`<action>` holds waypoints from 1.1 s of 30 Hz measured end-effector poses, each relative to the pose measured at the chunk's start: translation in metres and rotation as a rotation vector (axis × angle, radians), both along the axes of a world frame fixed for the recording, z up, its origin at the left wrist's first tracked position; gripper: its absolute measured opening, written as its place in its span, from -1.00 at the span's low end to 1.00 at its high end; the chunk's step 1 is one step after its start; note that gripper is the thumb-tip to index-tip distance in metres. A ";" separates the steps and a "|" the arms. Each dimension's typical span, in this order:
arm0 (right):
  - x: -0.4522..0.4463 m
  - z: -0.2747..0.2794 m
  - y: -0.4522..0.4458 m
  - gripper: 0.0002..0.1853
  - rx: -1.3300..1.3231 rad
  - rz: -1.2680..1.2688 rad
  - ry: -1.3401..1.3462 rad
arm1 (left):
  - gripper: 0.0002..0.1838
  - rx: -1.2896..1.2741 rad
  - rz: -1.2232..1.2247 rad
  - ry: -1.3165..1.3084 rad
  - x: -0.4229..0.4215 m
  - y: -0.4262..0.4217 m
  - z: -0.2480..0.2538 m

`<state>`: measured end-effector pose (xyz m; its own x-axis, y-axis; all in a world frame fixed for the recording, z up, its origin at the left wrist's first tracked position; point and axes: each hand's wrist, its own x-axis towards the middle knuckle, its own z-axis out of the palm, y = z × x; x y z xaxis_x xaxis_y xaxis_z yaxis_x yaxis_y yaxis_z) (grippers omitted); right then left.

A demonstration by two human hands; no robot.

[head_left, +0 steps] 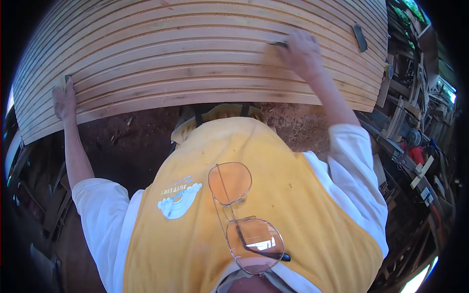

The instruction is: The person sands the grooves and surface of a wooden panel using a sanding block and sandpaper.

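Note:
A wide wooden panel of long parallel slats with grooves between them spans the top of the view. My right hand is closed over its surface right of the middle. A small dark flat piece sticks out from its fingers, partly hidden and blurred by motion. At the panel's left end, my left hand rests near the front edge with its fingers bent. Another small dark piece shows at those fingertips; whether they grip it is unclear. A dark rectangular strip lies on the slats at the far right.
Bare brown ground shows below the panel's near edge. Stacked timber and clutter crowd the right side, and dark boards stand at left. Tinted glasses hang on my yellow top.

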<state>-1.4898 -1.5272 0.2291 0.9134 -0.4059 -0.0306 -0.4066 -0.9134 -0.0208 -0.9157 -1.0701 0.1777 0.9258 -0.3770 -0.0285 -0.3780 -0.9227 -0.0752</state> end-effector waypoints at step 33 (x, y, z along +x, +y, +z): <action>0.261 0.003 0.130 -0.80 0.232 0.342 0.115 | -0.30 -0.141 -0.040 -0.065 -0.027 -0.016 0.012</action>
